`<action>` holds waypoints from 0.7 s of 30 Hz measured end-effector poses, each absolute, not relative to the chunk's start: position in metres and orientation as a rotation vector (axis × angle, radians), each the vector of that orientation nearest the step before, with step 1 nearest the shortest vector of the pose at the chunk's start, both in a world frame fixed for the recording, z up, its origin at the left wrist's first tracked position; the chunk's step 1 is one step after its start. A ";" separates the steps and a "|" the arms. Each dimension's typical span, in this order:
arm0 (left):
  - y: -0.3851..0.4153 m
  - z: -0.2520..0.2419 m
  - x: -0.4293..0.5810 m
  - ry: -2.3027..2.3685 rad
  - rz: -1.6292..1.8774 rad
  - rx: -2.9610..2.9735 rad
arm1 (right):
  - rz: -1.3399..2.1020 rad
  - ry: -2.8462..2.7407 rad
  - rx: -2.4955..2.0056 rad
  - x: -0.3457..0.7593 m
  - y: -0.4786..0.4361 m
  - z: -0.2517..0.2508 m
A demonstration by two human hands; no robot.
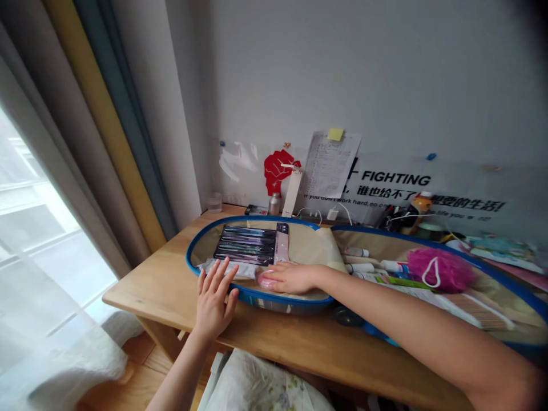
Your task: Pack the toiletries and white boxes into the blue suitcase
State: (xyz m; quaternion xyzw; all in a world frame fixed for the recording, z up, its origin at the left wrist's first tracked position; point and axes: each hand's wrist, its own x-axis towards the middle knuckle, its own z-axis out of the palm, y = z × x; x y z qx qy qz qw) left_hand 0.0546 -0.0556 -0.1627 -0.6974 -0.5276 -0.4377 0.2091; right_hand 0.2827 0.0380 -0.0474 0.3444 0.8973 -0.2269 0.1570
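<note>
Pink item [262,277], 1: lying low in the left half [308,240] of an open blue-rimmed case, at lower centre of the frame; looking roundish, showing no certain long axis.

Right hand [296,278]: coming in from the lower right, palm down, its fingers covering part of the pink item; whether it is gripping or only pressing, cannot tell.

Left hand [215,301]: spreading its fingers, holding nothing, over the near rim to the left of the pink item; the right hand is lying nearer.

White packet [246,270], 1: lying just left of the pink item, its long axis running sideways.

Dark pack [246,242], 1: lying just above them.

Edges: the near rim is curving just below the pink item; beige lining is showing toward the upper right of that half.

Right half [398,236] of the case: holding tubes and a magenta pouf [443,269], under and beyond the right forearm.

Table [148,282]: supporting all, its bare wood extending left.
</note>
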 end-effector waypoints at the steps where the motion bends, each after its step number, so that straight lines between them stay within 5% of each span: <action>1: -0.055 -0.163 0.054 -1.464 -1.218 -1.941 | -0.657 2.549 1.004 0.283 0.038 -0.049; 12: -0.055 -0.163 0.055 -1.430 -1.216 -1.936 | -0.685 2.719 1.343 0.332 0.059 -0.006; 21: -0.055 -0.162 0.054 -1.407 -1.200 -1.930 | 0.160 2.216 2.636 0.555 0.093 0.030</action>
